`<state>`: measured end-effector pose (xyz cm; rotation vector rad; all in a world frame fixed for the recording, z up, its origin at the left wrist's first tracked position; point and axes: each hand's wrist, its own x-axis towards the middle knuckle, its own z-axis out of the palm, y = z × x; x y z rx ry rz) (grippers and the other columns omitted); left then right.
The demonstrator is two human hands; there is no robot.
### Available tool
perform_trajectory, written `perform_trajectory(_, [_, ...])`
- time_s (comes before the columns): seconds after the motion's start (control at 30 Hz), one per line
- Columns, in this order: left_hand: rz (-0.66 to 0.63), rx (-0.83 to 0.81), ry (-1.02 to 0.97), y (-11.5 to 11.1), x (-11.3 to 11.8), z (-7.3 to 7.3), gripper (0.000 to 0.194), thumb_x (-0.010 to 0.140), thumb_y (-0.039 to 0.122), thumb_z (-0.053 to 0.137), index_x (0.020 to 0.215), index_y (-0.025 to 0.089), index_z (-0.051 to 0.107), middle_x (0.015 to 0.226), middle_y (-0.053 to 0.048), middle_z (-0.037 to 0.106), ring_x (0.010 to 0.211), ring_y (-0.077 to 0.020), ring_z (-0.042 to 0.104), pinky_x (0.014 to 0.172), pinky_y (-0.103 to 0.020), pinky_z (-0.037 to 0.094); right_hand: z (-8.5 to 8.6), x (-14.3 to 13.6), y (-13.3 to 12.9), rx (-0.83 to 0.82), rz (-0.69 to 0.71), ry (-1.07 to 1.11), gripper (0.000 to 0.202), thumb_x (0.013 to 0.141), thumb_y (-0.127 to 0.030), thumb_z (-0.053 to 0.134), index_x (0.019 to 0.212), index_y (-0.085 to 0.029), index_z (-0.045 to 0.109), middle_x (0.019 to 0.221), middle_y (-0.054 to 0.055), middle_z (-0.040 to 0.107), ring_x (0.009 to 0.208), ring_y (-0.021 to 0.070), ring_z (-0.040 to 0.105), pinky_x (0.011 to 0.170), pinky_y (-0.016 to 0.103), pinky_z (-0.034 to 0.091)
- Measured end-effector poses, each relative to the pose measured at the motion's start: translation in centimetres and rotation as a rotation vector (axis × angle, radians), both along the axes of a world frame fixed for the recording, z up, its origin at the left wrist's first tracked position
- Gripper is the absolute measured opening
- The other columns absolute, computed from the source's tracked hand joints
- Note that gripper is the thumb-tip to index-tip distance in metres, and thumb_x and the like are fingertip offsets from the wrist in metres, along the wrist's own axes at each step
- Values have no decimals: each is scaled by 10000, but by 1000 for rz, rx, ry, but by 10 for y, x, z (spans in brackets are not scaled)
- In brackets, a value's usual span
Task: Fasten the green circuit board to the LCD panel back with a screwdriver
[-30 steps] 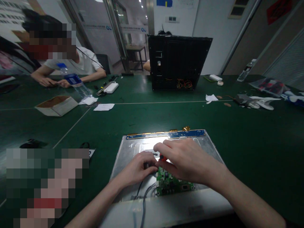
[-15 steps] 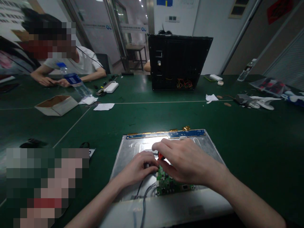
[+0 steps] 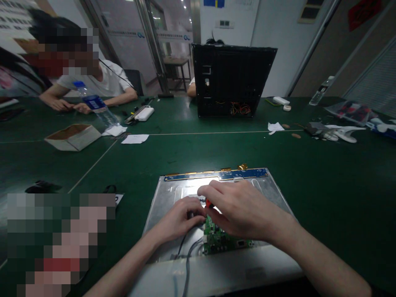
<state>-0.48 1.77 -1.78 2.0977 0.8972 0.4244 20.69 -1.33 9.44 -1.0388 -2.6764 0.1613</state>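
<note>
A silver metal panel lies in front of me, with a blue circuit strip along its far edge. On it sits a green circuit board, partly covered by my right hand. That hand is closed around a small red and black tool handle; the tool's tip is hidden. My left hand rests on the panel at the board's left corner, fingers curled together, and what they pinch is too small to make out. A grey cable runs from the board toward me.
A black panel stands upright on the green table. A person sits at the far left behind a bottle and an open box. White gloves lie at the right. A blurred patch covers the near left.
</note>
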Motion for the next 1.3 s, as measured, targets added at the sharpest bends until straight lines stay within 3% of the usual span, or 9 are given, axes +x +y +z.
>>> perform_trajectory(0.73, [-28,18,-51,0,2,4,125,839,149,607,765,181,703,796,-15,686,825,-197,605,747,-291,458,1,-1,0,-28,-4,-8,167,932,-275,468,1057,-170,506,905,35,637,714,166,565,499,303,220])
perform_trajectory(0.93, [-25,-23,-31,0,1,5,147,864,151,585,798,188,711,842,-19,705,839,-196,619,760,-296,462,-1,-1,0,-27,8,-9,131,904,-197,476,1028,-165,504,911,40,640,708,159,558,499,299,230])
perform_trajectory(1.3, [-26,7,-19,1,1,5,134,861,166,586,786,189,696,801,-13,694,811,-194,612,763,-303,442,-5,-1,4,12,-32,10,133,933,-281,487,989,-168,529,826,36,650,674,155,556,515,299,256])
